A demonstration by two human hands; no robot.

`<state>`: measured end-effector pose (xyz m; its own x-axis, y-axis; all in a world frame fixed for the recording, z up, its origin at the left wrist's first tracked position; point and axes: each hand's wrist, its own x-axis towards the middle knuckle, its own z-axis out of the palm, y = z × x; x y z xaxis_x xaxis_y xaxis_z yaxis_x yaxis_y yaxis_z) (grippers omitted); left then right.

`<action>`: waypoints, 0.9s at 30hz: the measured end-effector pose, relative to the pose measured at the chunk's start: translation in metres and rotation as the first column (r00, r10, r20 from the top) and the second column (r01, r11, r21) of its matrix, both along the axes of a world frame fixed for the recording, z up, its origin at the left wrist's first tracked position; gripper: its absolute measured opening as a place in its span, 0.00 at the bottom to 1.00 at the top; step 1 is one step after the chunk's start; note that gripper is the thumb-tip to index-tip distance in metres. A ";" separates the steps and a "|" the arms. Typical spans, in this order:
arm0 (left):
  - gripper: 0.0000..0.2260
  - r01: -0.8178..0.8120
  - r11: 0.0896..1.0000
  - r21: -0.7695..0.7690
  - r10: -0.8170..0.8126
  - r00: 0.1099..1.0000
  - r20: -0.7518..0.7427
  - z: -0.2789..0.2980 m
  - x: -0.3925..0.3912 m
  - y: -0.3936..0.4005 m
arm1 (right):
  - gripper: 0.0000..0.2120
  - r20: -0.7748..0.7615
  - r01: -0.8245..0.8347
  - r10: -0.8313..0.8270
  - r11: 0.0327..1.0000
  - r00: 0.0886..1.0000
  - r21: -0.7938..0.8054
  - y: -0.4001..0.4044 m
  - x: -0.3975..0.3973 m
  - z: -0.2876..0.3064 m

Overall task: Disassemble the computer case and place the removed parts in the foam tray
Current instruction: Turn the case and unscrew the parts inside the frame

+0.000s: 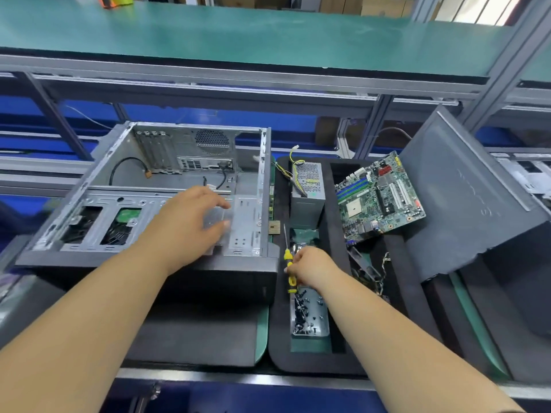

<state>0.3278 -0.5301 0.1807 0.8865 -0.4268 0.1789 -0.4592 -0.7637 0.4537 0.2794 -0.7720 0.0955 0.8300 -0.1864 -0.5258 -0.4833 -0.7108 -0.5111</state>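
Fingers [222,204] of left hand [190,222] are spread and relaxed, resting on the metal drive cage [241,222] inside the open computer case [143,180], gripping nothing. Right hand [310,268] is curled round a yellow-handled screwdriver [288,263], shaft pointing up, away from the person.

Case lies on its side at the left of the bench [238,374], side panel off, interior mostly stripped: a loose black cable [125,168] near the rear, green-labelled drive [128,216] visible through a cage opening.

Black foam tray [280,338] sits just right of the case. In it: power supply [307,189] with yellow/black wires, motherboard [378,198] tilted across the far right compartment, small clear box of screws [308,317] directly under the right wrist. Small square chip [274,227] lies at the tray's left edge.

Grey side panel [465,198] leans at the far right. It carries faint raised lettering, not legible. No other readable labels; board markings too small to tell.
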 end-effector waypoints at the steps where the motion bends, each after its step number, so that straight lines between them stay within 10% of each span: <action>1: 0.12 0.000 1.000 0.011 0.000 1.000 0.005 0.000 0.000 0.006 | 0.10 -0.024 -0.032 0.031 0.998 0.999 -0.058 0.006 0.002 -0.001; 14: 0.12 0.027 0.999 0.035 -0.026 0.999 -0.025 0.004 0.002 0.026 | 0.10 -0.108 -0.122 0.095 0.951 0.990 -0.285 0.018 0.012 -0.018; 27: 0.12 -0.092 0.994 -0.060 0.091 0.996 -0.013 0.020 0.006 0.072 | 0.06 0.557 0.163 -0.226 0.973 0.799 0.161 0.024 0.067 0.079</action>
